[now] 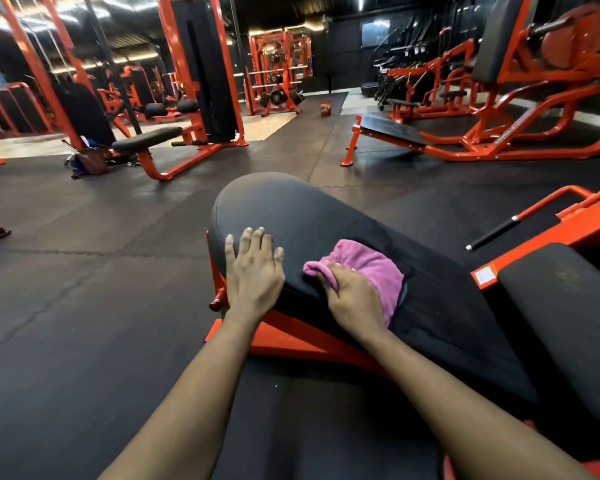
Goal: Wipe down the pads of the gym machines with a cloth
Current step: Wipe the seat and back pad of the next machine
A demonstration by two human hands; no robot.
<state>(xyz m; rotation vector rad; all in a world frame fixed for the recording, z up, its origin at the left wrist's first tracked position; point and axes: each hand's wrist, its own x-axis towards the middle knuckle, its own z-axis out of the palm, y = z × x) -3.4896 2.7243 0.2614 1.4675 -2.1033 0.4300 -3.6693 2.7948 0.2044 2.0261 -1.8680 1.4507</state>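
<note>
**Asker:** How far along is the wiping?

**Describer:** You are partway through, as far as I can judge. A long black pad (291, 209) fills the centre of the view, sloping away from you on an orange frame (291, 341). A pink cloth (371, 268) lies bunched on the middle of that pad. Beside and beyond the cloth the surface has a faint damp-looking sheen, so that stretch looks wiped. The rounded far end looks dull and dry, so I judge it not yet done.

**Asker:** What else is left?

**Describer:** A second pad (561, 306) sits just to your right, dusty-looking and apart from the cloth. Across the dark floor (84, 271), a seat pad (149, 135) on the left and a tall back pad (496, 39) on the right belong to other machines. Nothing shows whether they are clean.

**Asker:** How are the hands placed?

**Describer:** Your left hand (253, 271) lies palm down on the near left edge of the long black pad. Its fingers (257, 237) are straight and slightly spread, holding nothing, and it looks like a brace. Your right hand (354, 299) is on the pink cloth, its fingers (329, 277) curled round a bunch of the fabric and pressing it onto the pad. Both forearms reach forward from the bottom of the view, the hands near each other but apart
</note>
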